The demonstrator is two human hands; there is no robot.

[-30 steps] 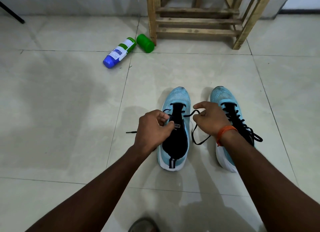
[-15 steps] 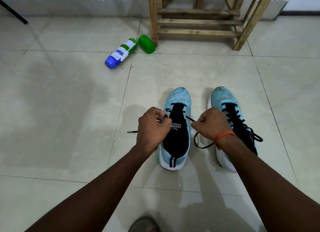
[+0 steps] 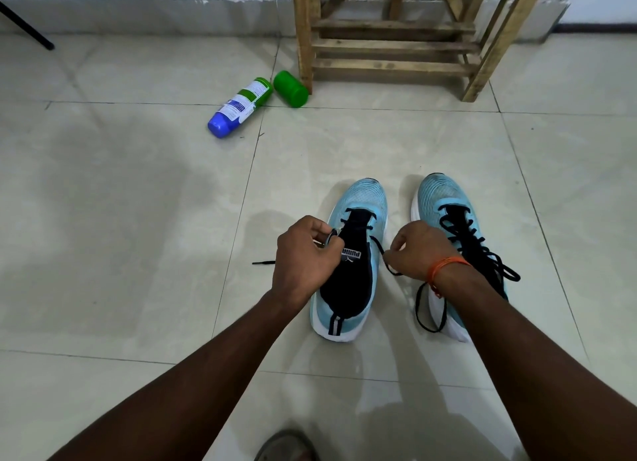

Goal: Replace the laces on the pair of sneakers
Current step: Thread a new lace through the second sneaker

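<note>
While both hands work at it, the half-laced sneaker stands on the tiled floor just right of the view's middle, toe toward twelve o'clock and heel toward six. Its black lace crosses only the eyelets nearest the toe; the dark tongue lies bare below them. The left hand sits at the shoe's nine o'clock side, its fingers curled tight and pinching a bit of the lace at the left eyelet row. One tip of the lace lies flat on the floor at nine o'clock from that hand. The right hand, at the shoe's three o'clock side, has its fingers closed narrow on the other strand, which runs straight from the right eyelets to the pinch; below the hand the strand trails in a long loop toward six o'clock, between the two heels. An orange band circles the right wrist. The laced sneaker stands just beside the first at three o'clock, its lacing crossed right up and its loose ends spilling toward four o'clock. Well apart at eleven o'clock a bottle with a blue end lies on its side, a green cap near its other end and close against a leg of the wooden stand at twelve o'clock.
</note>
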